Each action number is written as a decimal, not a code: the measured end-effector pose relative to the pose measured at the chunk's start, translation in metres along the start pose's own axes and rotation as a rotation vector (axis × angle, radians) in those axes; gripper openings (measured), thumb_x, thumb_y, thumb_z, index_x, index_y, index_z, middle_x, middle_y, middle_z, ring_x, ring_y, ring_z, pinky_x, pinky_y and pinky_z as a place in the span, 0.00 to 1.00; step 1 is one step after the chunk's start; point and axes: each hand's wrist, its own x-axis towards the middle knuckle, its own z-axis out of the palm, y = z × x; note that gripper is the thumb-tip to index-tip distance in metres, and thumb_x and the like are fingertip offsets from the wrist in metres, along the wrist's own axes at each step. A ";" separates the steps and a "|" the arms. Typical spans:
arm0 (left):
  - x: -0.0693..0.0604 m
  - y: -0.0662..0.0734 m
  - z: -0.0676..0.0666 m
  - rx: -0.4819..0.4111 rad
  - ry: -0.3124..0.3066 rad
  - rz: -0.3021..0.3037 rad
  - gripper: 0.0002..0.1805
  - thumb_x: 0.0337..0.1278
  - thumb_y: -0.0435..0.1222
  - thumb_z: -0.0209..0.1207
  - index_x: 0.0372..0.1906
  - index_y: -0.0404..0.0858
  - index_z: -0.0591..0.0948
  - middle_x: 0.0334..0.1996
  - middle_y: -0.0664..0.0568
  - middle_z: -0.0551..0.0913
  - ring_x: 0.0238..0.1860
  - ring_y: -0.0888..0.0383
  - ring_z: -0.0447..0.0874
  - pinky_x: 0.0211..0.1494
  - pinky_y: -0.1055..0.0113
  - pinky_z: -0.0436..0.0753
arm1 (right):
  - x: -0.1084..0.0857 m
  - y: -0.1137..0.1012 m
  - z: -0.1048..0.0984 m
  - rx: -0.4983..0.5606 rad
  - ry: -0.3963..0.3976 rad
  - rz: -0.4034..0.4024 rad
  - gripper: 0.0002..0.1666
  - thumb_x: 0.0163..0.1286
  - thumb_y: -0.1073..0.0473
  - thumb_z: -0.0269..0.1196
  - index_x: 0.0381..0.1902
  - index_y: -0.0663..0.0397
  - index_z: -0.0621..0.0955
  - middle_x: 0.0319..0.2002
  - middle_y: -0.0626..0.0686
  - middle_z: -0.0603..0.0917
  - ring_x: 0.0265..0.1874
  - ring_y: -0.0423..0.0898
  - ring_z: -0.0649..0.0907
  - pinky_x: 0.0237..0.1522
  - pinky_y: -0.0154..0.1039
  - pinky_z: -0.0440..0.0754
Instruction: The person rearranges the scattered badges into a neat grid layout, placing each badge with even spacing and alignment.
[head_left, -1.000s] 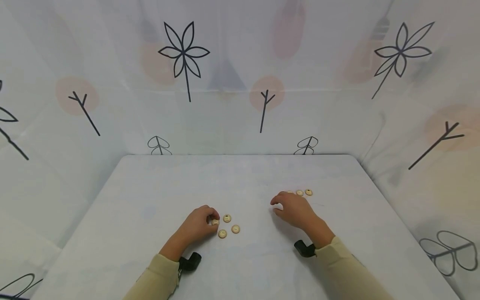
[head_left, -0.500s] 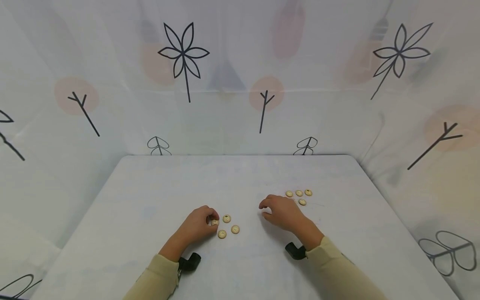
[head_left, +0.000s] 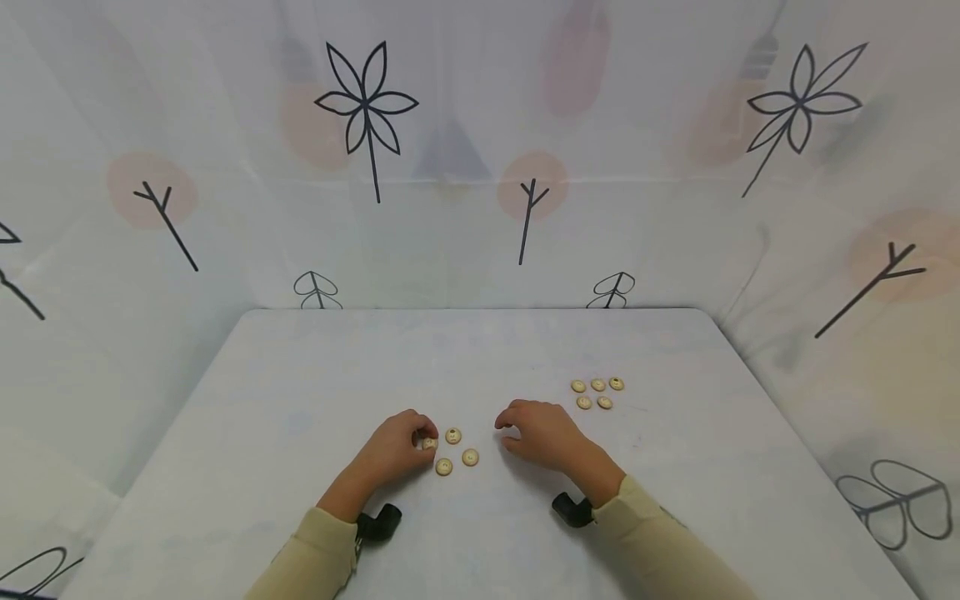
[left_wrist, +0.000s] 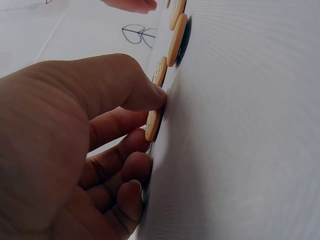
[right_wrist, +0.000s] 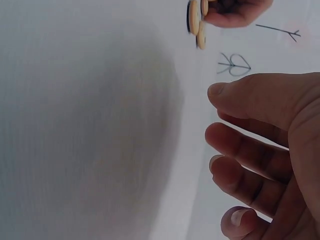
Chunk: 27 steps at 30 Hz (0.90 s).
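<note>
My left hand [head_left: 393,446] pinches a round cream button [head_left: 430,444] on the white table. In the left wrist view the thumb overlaps this button [left_wrist: 152,123], with fingers behind it. Just right of that hand lie three more buttons: a back one [head_left: 453,436], a front one [head_left: 444,467] and a right one [head_left: 470,457]. My right hand [head_left: 546,435] hovers beside them, fingers loosely bent; the right wrist view shows a gap between thumb [right_wrist: 250,100] and fingers, with nothing held. Several similar buttons [head_left: 597,385] lie beyond it in two short rows.
The white table [head_left: 337,358] has its far edge against a white cloth backdrop [head_left: 442,242] with line-drawn plants. Black wrist cameras sit under the left wrist [head_left: 380,523] and the right wrist [head_left: 572,510].
My right hand has moved left and slightly nearer, toward the left group, uncovering buttons in the far right group. My left hand stays in place on its button.
</note>
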 end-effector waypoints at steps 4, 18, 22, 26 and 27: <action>0.001 0.001 -0.001 0.002 0.001 0.003 0.07 0.48 0.36 0.66 0.34 0.46 0.83 0.30 0.59 0.75 0.31 0.62 0.71 0.37 0.66 0.73 | 0.003 -0.008 0.002 0.009 -0.031 -0.015 0.12 0.62 0.53 0.66 0.44 0.41 0.86 0.41 0.42 0.84 0.39 0.41 0.83 0.39 0.40 0.80; 0.000 0.001 -0.001 0.002 0.001 0.021 0.06 0.48 0.36 0.66 0.34 0.45 0.83 0.30 0.59 0.76 0.31 0.63 0.71 0.36 0.67 0.73 | 0.010 -0.029 0.014 0.031 -0.067 -0.116 0.13 0.60 0.46 0.67 0.42 0.41 0.86 0.39 0.41 0.83 0.35 0.38 0.81 0.37 0.37 0.79; -0.001 0.001 -0.001 -0.001 -0.003 0.011 0.06 0.48 0.36 0.66 0.34 0.46 0.83 0.30 0.59 0.75 0.31 0.63 0.71 0.37 0.67 0.73 | 0.011 -0.033 0.014 0.023 -0.089 -0.121 0.14 0.59 0.46 0.68 0.42 0.40 0.86 0.38 0.40 0.82 0.33 0.36 0.80 0.35 0.36 0.77; 0.000 0.002 -0.001 -0.006 -0.003 0.007 0.06 0.48 0.35 0.66 0.34 0.45 0.83 0.30 0.58 0.76 0.31 0.62 0.71 0.37 0.66 0.73 | 0.013 -0.036 0.014 0.002 -0.093 -0.134 0.13 0.59 0.46 0.68 0.41 0.40 0.86 0.36 0.39 0.81 0.30 0.35 0.78 0.32 0.35 0.76; 0.001 0.002 -0.001 -0.006 -0.002 0.009 0.06 0.48 0.35 0.66 0.34 0.45 0.83 0.30 0.58 0.76 0.31 0.62 0.71 0.37 0.66 0.73 | 0.013 -0.036 0.015 -0.002 -0.093 -0.135 0.13 0.59 0.47 0.68 0.41 0.40 0.86 0.36 0.40 0.81 0.30 0.35 0.78 0.32 0.35 0.76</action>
